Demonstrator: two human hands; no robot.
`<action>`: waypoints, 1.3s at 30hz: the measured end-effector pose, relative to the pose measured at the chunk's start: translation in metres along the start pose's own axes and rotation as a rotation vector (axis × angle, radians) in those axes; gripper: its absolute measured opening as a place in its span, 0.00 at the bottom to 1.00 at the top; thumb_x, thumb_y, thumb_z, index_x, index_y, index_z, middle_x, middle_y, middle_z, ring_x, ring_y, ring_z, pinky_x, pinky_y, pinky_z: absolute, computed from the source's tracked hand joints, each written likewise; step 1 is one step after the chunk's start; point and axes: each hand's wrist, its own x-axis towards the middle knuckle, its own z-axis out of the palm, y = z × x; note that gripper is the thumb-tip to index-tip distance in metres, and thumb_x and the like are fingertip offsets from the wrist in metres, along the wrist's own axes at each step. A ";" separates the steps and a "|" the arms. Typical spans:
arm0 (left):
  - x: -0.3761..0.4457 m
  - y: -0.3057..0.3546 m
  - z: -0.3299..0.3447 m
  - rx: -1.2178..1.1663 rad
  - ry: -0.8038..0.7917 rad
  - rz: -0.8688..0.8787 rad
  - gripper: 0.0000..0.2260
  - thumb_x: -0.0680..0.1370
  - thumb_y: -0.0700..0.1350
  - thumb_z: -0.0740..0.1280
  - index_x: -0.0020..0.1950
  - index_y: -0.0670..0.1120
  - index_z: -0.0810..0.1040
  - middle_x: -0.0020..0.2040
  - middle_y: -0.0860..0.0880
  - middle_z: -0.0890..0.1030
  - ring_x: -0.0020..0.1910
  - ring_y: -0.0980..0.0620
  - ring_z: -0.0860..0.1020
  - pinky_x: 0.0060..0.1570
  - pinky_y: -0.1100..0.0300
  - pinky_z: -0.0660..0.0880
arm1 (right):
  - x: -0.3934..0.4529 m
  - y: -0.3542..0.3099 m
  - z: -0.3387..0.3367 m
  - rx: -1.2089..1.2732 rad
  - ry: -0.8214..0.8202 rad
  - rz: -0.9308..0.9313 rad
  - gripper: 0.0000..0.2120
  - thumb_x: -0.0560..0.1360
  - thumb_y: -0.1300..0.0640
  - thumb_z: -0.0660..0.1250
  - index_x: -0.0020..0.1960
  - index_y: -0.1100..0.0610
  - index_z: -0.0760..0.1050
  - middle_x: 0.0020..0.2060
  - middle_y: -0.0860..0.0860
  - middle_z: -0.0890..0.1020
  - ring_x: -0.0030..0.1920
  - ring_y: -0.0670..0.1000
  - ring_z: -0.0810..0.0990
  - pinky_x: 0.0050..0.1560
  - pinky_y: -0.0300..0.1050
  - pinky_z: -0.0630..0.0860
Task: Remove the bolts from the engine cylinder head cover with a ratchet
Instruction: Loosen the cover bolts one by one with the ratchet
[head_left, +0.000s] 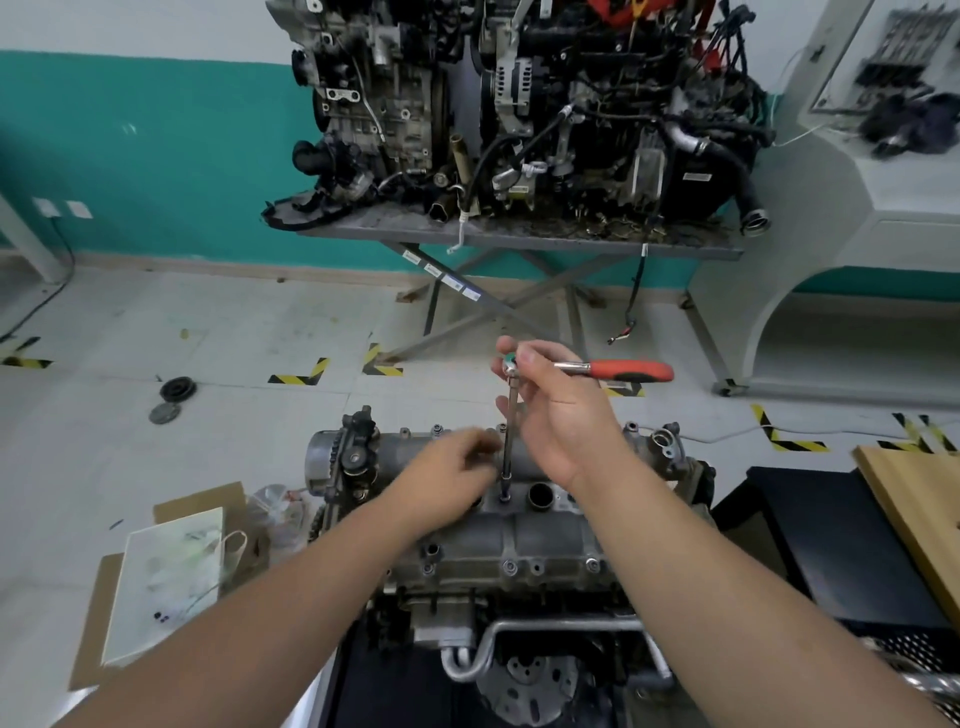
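Grey cast metal fills the lower centre of the frame: the cylinder head cover (519, 540), with several bolts (509, 566) along its near edge. My right hand (558, 410) is at centre frame, its grip clamped with fingers curled round the head of the ratchet (587, 368); the red handle sticks out to the right, free of my hand. A long extension bar (509, 441) drops straight down from the ratchet head into a recess on top of the cover, just left of a round open port (540, 496). My left hand (449, 470) is blurred, low beside the bar; whether its grip is apart or together I cannot tell. Across the upper frame a second engine (519, 104) sits on a folding metal desk (691, 253). Flattened cardboard (96, 623) lies on the floor at lower left.
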 end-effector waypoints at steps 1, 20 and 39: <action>0.000 -0.008 0.007 0.158 -0.022 0.073 0.08 0.78 0.46 0.67 0.56 0.49 0.80 0.52 0.52 0.82 0.55 0.50 0.78 0.57 0.57 0.73 | -0.002 0.004 -0.002 -0.097 -0.017 -0.074 0.07 0.76 0.60 0.69 0.44 0.50 0.83 0.53 0.50 0.85 0.54 0.50 0.80 0.51 0.50 0.73; 0.006 -0.023 0.028 0.427 -0.067 0.183 0.12 0.84 0.56 0.57 0.54 0.53 0.78 0.70 0.59 0.72 0.76 0.52 0.61 0.73 0.39 0.56 | -0.001 -0.051 0.050 -2.013 -0.461 -0.178 0.19 0.85 0.47 0.50 0.41 0.54 0.71 0.36 0.48 0.78 0.38 0.52 0.77 0.33 0.45 0.66; 0.007 -0.029 0.029 0.343 0.008 0.199 0.15 0.84 0.54 0.57 0.64 0.54 0.79 0.70 0.60 0.72 0.75 0.53 0.62 0.75 0.44 0.53 | -0.015 0.017 0.007 -1.122 -0.013 -0.739 0.13 0.80 0.52 0.63 0.61 0.50 0.82 0.67 0.48 0.78 0.67 0.47 0.75 0.66 0.42 0.72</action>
